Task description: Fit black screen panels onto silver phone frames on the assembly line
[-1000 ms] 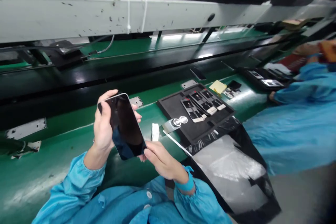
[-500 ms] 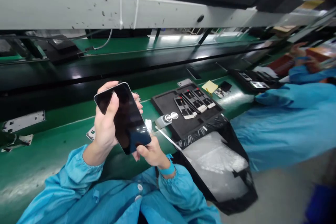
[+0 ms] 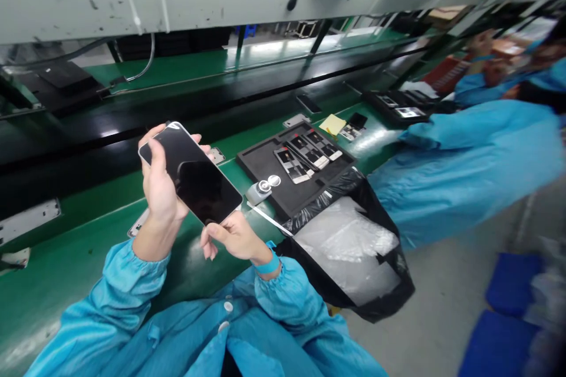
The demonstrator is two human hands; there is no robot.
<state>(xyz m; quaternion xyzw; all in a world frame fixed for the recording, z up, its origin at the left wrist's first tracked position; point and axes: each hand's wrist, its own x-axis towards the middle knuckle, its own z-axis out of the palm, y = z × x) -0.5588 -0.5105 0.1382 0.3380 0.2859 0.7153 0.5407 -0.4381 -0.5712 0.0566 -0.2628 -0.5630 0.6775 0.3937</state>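
A smartphone (image 3: pixel 206 188) with a dark, glossy screen and a pale rim is held tilted above the green bench. My left hand (image 3: pixel 160 185) grips its left side, thumb along the edge and fingertips showing past the far side. At the lower end, my right hand (image 3: pixel 236 235) pinches near the bottom edge with curled fingers; part of its grip is hidden. A small white patch shows at the phone's top corner. Right of the phone, a black foam tray (image 3: pixel 283 200) carries several opened phones (image 3: pixel 294 165). A small grey dispenser (image 3: pixel 259 191) with a round lid stands by the tray's left edge.
A black bag with clear plastic (image 3: pixel 349 247) hangs at the bench's front edge. Pale phone frames (image 3: pixel 30 221) lie at left. A yellow note (image 3: pixel 332 125) sits behind the tray. A co-worker's blue sleeve (image 3: pixel 464 129) is at right. A white beam (image 3: pixel 221 3) crosses overhead.
The phone has turned to lie more slanted. My right thumb has slid from the screen to the bottom edge. The whole view has shifted, so the bench things appear further left and higher.
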